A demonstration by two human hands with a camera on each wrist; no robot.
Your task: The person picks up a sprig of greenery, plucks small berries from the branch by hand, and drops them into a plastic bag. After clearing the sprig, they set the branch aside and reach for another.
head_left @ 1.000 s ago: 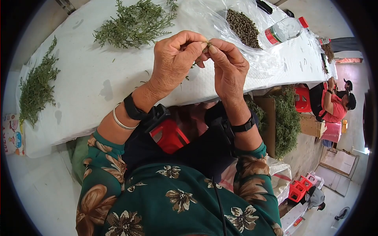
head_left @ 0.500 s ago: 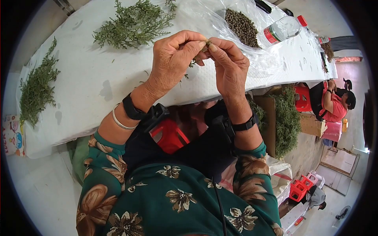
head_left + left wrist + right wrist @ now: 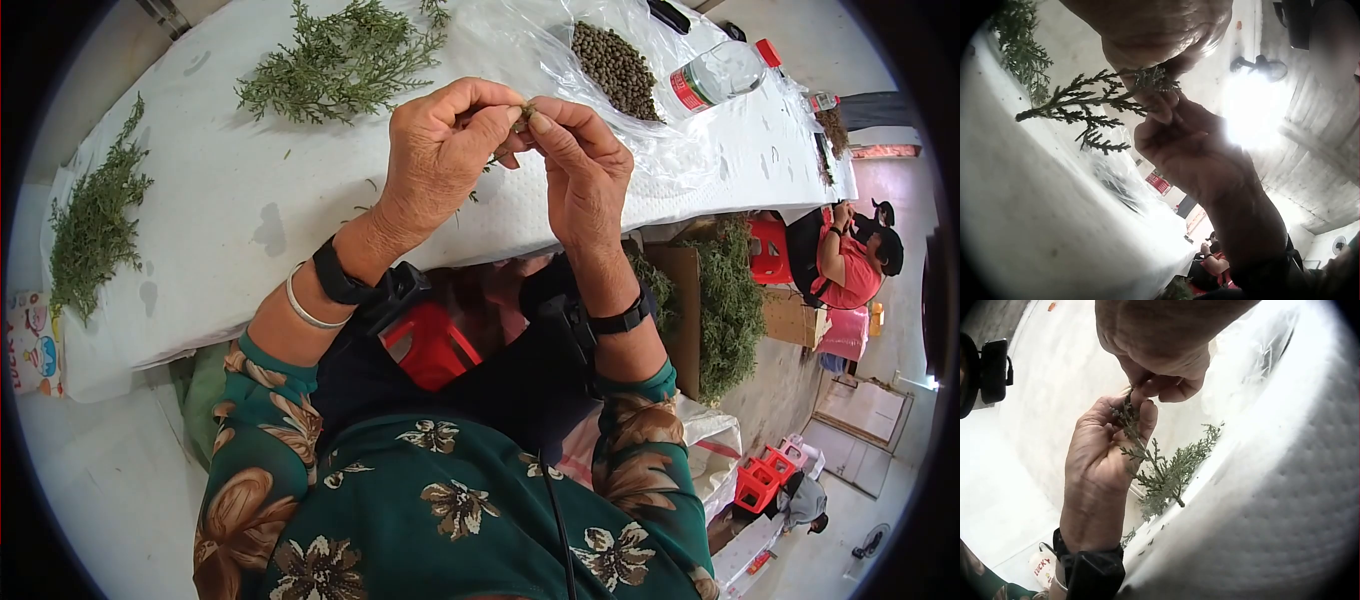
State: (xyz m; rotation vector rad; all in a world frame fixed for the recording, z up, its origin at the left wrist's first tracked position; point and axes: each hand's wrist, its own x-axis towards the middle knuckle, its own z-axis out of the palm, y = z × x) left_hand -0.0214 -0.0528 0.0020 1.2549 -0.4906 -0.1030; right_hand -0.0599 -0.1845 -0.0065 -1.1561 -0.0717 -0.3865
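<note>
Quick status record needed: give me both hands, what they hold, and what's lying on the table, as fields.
Left hand: pinches the small green scale-leaved sprig near its top
Right hand: fingertips pinch the sprig's tip, touching the left hand's grip
Sprig: held in the air above the table, hanging down from the fingers
Table: white covered table
On the table: pile of green sprigs at the far side, a second green pile at the left end, clear plastic bag of small brown round pellets, clear plastic bottle with red cap lying on its side
</note>
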